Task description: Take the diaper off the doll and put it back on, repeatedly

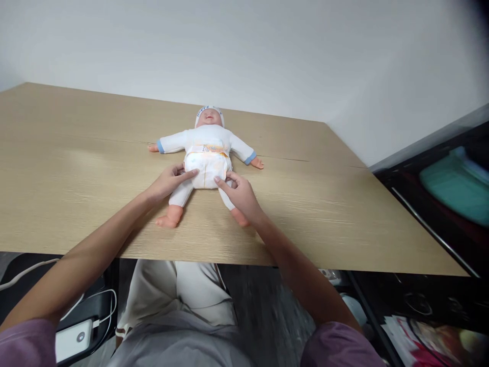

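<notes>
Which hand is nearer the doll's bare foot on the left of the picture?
Left. The left hand rests on the diaper at the hip, just above that foot. The right hand is across the doll, over its other leg.

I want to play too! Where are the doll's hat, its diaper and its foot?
doll's hat (208,110), head view, on the front band.
diaper (207,168), head view, on its front middle.
doll's foot (167,220), head view, on the bare sole.
</notes>
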Available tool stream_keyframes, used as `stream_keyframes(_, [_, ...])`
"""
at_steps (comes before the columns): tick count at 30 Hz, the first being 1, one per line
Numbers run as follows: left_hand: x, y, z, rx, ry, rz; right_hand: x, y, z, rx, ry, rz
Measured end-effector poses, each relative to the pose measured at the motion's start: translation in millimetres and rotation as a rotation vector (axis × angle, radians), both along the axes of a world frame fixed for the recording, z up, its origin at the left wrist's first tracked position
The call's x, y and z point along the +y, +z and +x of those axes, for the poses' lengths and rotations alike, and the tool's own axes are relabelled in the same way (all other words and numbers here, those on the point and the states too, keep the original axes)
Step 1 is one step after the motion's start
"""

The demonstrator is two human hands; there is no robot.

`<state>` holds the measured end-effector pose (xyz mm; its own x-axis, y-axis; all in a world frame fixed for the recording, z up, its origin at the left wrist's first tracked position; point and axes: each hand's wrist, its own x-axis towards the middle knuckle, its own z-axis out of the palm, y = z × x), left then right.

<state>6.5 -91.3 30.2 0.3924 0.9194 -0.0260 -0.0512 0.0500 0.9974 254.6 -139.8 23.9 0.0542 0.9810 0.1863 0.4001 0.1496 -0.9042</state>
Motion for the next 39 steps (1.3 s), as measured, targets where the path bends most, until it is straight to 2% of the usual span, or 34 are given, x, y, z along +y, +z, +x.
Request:
stream_keyframes(4, [1, 0.1, -1, -0.016, 0.048, -0.066, -3, 2.7, 0, 0.022, -0.01, 0.023])
stream_keyframes(9, [3, -3.0, -4, -0.046, 0.008, -0.052, -12, 3.5, -2, -0.132, -0.107, 0.099])
stream_keyframes(13, [4, -9.1, -5, 0.0, 0.015, 0.03, -7, -6.1, 3, -0.219, -0.127, 0.229])
stream_keyframes(18, [-2, -12.5, -12, 0.052, 0.032, 0.117, -11, -12.3, 15, -0.242, -0.058, 0.205])
stream_keyframes(22, [-10, -11.2, -27, 0.275, 0.105, 0.291, -25, -7.4, 31, -0.247, 0.011, 0.235])
stream_keyframes(24, [-6, -11.0, -33, 0.366, 0.172, 0.371, -21, -6.0, 43, -0.233, -0.008, 0.254])
stream_keyframes(27, [19, -14.2, -37, 0.471, 0.334, 0.53, 8, -8.4, 62, -0.293, -0.12, 0.329])
stream_keyframes(30, [62, -20.0, -37, 0.629, 0.455, 0.744, 59, -14.3, 76, -0.479, -0.237, 0.418])
stream_keyframes(34, [117, -26.1, -39, 0.784, 0.408, 0.822, 121, -25.5, 82, -0.666, -0.253, 0.341])
stream_keyframes(36, [135, -28.1, -42, 0.831, 0.371, 0.818, 139, -33.0, 81, -0.694, -0.23, 0.298])
stream_keyframes(39, [148, -30.4, -43, 0.891, 0.356, 0.806, 149, -42.9, 78, -0.672, -0.23, 0.296])
